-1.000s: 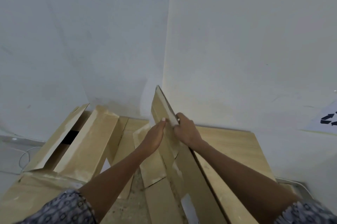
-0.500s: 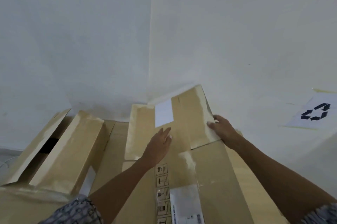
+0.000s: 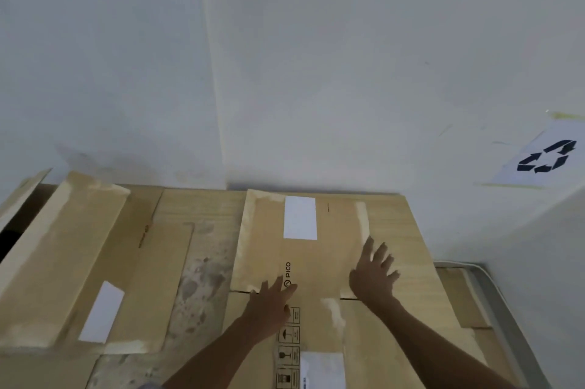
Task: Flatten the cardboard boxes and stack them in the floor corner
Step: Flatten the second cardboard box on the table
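A flattened cardboard box [image 3: 316, 262] lies face up in the floor corner where the two white walls [image 3: 348, 56] meet, its far edge close against the base of the wall and its flaps spread flat. It rests on top of another sheet of flattened cardboard [image 3: 405, 230] that shows along its right side. The left hand [image 3: 269, 303] lies palm down on the box near the printed PICO mark, fingers [image 3: 285, 285] extended and close together, holding nothing. The right hand [image 3: 373, 274] is also palm down on the box, just to the right, with its fingers [image 3: 381, 254] fanned wide apart and nothing gripped. A white label [image 3: 300, 217] sits on the box's far flap, beyond both hands, and a second label [image 3: 323, 369] lies near the bottom edge of the view beside a column of handling symbols. To the left, well apart from the hands, stands another cardboard box [image 3: 63, 262] with raised flaps (it carries its own white label). A sheet with a recycling symbol [image 3: 547, 157] is taped to the right wall
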Motion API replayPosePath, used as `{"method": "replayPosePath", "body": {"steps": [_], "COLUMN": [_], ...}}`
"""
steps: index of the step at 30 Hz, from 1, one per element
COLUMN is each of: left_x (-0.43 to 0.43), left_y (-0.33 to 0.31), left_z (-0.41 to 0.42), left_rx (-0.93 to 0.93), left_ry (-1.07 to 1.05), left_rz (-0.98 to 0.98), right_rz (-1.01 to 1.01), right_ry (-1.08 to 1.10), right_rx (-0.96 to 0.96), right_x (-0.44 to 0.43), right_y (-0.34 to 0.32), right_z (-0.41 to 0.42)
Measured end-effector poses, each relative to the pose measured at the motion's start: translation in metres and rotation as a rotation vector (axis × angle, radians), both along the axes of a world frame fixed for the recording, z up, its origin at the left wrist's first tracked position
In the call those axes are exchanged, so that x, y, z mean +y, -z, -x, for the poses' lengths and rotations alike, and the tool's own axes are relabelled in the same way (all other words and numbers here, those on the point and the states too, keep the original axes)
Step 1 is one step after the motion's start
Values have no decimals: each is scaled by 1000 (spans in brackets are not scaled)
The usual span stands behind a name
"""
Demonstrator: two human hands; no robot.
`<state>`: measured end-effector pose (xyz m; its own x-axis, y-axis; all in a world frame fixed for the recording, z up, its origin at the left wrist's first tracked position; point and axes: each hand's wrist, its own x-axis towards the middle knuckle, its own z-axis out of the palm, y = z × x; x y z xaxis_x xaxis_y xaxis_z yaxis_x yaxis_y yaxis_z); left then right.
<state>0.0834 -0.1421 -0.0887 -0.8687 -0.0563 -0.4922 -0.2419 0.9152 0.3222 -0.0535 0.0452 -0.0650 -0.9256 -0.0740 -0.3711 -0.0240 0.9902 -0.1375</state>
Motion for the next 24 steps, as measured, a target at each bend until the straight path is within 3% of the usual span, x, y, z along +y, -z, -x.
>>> {"method": "replayPosePath", "body": {"steps": [3, 6, 8, 12, 16, 19, 24], "left_x": [-1, -6, -8, -11, -5, -6, -20], "left_y": [19, 39, 47, 45, 42, 40, 50], "left_z": [8, 12, 17, 43, 71, 96, 136], "left_rx": [-34, -59, -57, -70, -178, -98, -242], "left_ry": [53, 74, 47, 2, -72, 19, -67], "left_rz": [120, 189, 187, 170, 147, 254, 26], "right_rz": [-24, 19, -10, -60, -2, -24, -53], "right_ry": [-254, -361, -372, -372, -374, -356, -388], "right_rx": [-94, -219, -227, -46, -153, -185, -99], "right_x": [-2, -1, -2, -23, -51, -55, -73], "right_y": [29, 59, 75, 79, 88, 93, 76], "right_z": [-6, -15, -19, -1, 26, 31, 62]}}
